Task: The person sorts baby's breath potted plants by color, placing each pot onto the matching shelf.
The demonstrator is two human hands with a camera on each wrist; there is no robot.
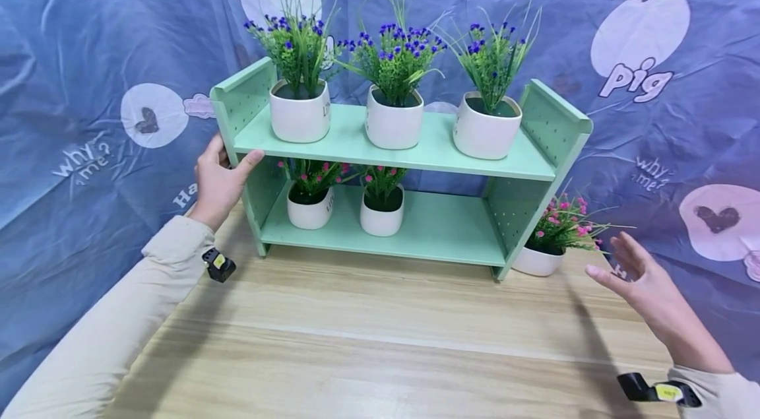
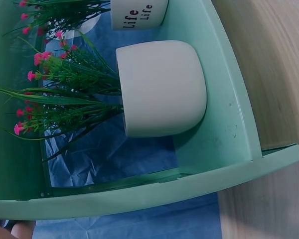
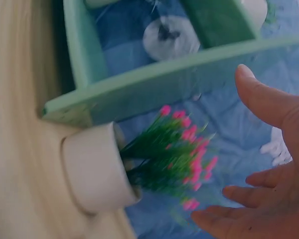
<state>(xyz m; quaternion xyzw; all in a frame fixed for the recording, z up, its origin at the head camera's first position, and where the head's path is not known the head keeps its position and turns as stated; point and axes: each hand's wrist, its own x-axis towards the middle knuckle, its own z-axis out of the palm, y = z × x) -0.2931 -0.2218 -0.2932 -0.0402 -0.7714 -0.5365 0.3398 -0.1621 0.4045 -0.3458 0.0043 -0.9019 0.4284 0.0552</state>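
Note:
A light green two-tier shelf stands on the wooden table. My left hand grips its left side panel, thumb in front at the upper board and fingers behind, partly hidden. At the right, my right hand is spread with nothing in it. Nearest to that hand is a potted plant with pink flowers, in a white pot on the table beside the shelf's right panel. On the lower board stand two pink-flowered potted plants, left and middle. Three purple-flowered potted plants line the upper board.
A blue printed cloth hangs behind the shelf and down both sides. The pale wooden tabletop stretches in front of the shelf.

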